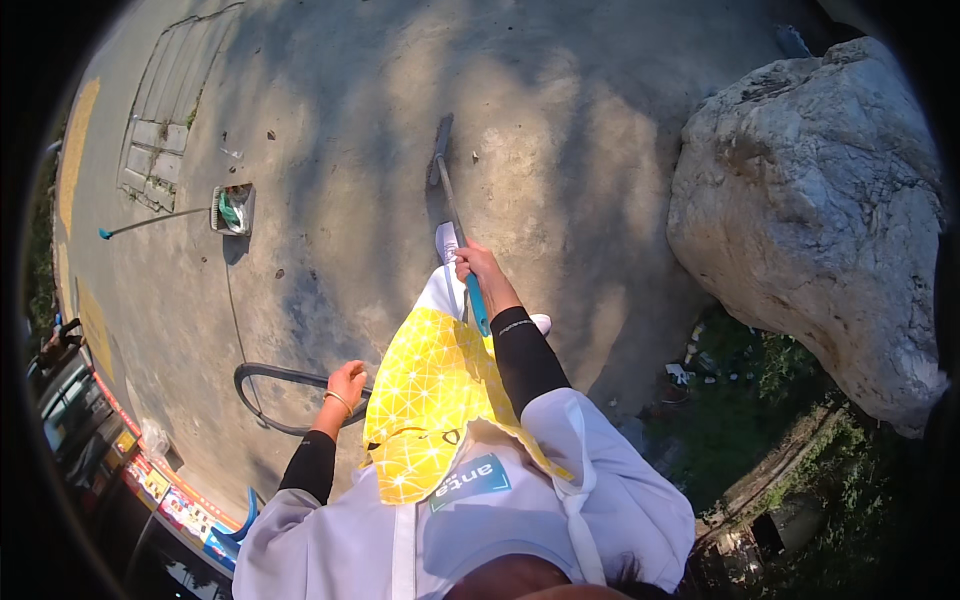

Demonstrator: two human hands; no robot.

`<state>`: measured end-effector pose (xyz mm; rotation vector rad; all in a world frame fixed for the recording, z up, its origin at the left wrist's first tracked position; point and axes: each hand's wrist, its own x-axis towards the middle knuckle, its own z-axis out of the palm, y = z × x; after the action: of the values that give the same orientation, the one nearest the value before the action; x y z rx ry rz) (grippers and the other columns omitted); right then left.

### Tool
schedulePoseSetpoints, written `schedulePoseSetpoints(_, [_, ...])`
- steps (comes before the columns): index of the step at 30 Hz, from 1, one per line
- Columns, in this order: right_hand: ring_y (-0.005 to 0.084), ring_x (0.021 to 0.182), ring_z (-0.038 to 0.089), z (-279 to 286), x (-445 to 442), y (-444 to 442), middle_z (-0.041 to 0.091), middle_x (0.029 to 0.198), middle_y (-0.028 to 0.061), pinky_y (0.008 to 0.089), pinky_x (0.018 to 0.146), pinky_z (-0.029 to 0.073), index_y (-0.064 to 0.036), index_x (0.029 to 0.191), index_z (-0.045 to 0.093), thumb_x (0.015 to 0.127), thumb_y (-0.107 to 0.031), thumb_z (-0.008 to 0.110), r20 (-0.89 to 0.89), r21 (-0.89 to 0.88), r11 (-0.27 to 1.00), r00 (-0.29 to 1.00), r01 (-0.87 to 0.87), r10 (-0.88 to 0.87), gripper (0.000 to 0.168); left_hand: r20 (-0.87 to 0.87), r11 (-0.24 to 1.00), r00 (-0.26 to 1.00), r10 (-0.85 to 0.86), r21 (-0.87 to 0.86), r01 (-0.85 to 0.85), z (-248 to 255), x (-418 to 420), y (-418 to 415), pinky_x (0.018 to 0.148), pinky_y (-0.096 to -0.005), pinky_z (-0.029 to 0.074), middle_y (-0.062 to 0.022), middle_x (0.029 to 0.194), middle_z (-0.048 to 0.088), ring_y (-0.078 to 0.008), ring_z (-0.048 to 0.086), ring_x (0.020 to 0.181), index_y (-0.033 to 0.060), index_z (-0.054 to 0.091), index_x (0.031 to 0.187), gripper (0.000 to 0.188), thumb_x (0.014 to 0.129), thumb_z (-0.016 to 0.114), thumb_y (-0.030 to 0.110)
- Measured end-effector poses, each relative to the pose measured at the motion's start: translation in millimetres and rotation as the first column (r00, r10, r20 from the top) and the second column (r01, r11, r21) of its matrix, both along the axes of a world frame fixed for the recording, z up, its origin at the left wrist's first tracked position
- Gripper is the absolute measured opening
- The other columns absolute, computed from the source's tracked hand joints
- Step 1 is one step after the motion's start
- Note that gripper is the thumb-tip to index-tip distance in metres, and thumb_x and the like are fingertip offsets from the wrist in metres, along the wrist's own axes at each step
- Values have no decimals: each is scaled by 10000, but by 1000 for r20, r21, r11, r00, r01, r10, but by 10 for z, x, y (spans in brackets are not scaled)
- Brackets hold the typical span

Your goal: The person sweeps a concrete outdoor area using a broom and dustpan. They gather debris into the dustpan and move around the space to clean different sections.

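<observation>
My right hand (480,271) grips the long handle of a broom (441,144), near the blue end of that handle; the broom's head rests on the concrete ground ahead of my shoe. At my side, my left hand (348,384) holds nothing that I can see, its fingers partly bent and apart. It appears above a dark curved tube or rail (262,369); whether they touch I cannot tell. Further off to the left, a long-handled dustpan (216,210) stands on the ground with a green bag (228,213) and white litter in it.
A large pale boulder (810,180) stands on the right, with litter (679,373) and plants below it. A few dry leaves (271,135) lie on the concrete. At the lower left are a clear plastic bag (154,441), a colourful printed banner (169,499) and a blue chair-like object (238,529).
</observation>
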<state>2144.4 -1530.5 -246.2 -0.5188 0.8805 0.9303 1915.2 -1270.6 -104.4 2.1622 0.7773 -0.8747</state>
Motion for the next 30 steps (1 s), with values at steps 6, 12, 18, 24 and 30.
schedulePoseSetpoints(6, [43,435,342,257,743,83,424,613,27,167,369,313,-145,1329,198,821,-34,443,153,-240,968,981,-79,118,574,21,970,974,223,90,-224,33,72,1042,740,-277,448,-138,896,606,-192,583,817,-3,545,1008,262,768,542,99])
schedulePoseSetpoints(12, [65,375,373,-147,1150,-1285,405,533,-4,192,325,328,-97,1262,236,773,10,459,91,-756,645,994,111,-64,548,-341,977,916,212,96,-190,-78,-562,1273,772,-301,446,-168,918,603,-234,589,853,-34,553,996,288,751,563,117])
schedulePoseSetpoints(18, [112,385,401,-522,1496,671,444,535,35,250,336,339,-125,1319,197,727,49,431,-20,-637,683,894,-357,448,660,-88,987,983,160,10,-159,-182,1071,977,737,-287,451,-135,902,607,-200,589,809,-13,532,1024,297,753,557,105])
schedulePoseSetpoints(24, [77,399,399,197,2377,410,462,554,29,215,353,334,-162,1291,317,726,2,508,175,-229,895,888,-383,425,619,80,969,966,245,20,-248,-27,2121,781,789,-275,430,-139,982,580,-190,563,893,-30,507,1054,277,794,515,64])
schedulePoseSetpoints(30, [81,381,399,71,2532,-1724,467,547,20,232,340,342,-146,1324,222,737,4,500,94,-808,588,978,-36,189,666,-310,986,941,135,-48,-158,36,1410,555,783,-295,442,-168,946,591,-217,577,875,-54,519,1026,306,750,548,75])
